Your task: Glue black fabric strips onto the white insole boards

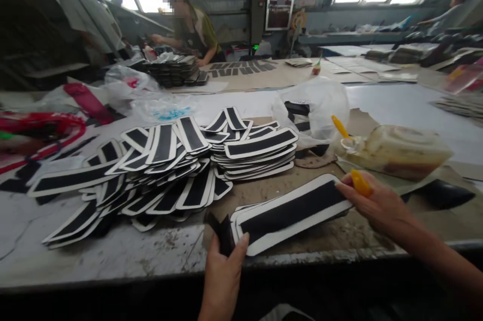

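A long black panel with a white border (294, 213) lies across a few similar pieces at the table's front edge. My left hand (224, 270) is closed around some dark, folded strips (222, 233), its thumb on the panel's near left corner. At the far right end, my right hand (373, 200) pinches the panel's edge between thumb and finger. That same hand also keeps a yellow-handled tool (361, 183) tucked in its fingers; the working end is hidden. Left of the panel is a neat stack of white-edged pieces (260, 155).
A loose heap of white-edged black pieces (162, 160) spreads across the left. A translucent plastic container (407, 152) with brown liquid lies at right, near another yellow handle (341, 127). Behind stands a plastic bag (324, 104). A co-worker (192, 29) works at the far table.
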